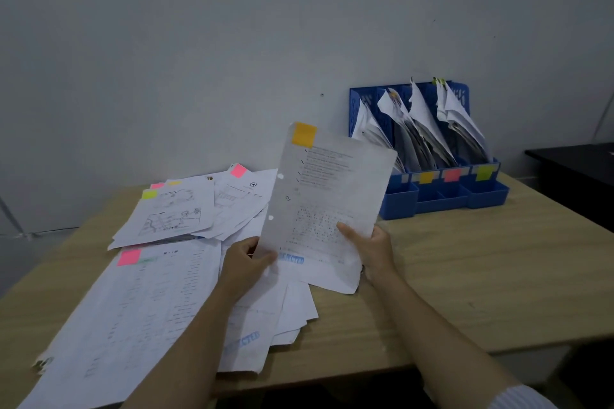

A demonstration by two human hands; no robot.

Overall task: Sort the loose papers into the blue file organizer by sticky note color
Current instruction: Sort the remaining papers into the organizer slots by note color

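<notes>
Looking down from the head camera, I see a light wood-grain table (465, 282) filling the lower half of the frame, set against a plain pale grey wall (199, 43) with a few small dark marks. At centre frame both hands hold up one printed sheet (327, 206), tilted upright, with two punch holes along its left edge and an orange sticky note (303, 134) at its top left corner. My left hand (244, 264) pinches the sheet's lower left corner, thumb curled over the front; my right hand (372, 249) grips the lower right edge, thumb on the printed face and fingers behind. A blue stamp shows near the bottom of the sheet. Spread across the left and lower left of the table is a loose pile of papers (149, 292), several carrying pink sticky notes (129, 257), one a yellow-green note (149, 194). At upper right, back by the wall, stands the blue file organizer (442, 196), its slots already stuffed with leaning papers, and its front bearing orange, pink and yellow-green labels side by side. A dark table (578, 169) edges in at the far right, well apart from the organizer. A pale ribbed sleeve (521, 398) shows at the lower right corner.
</notes>
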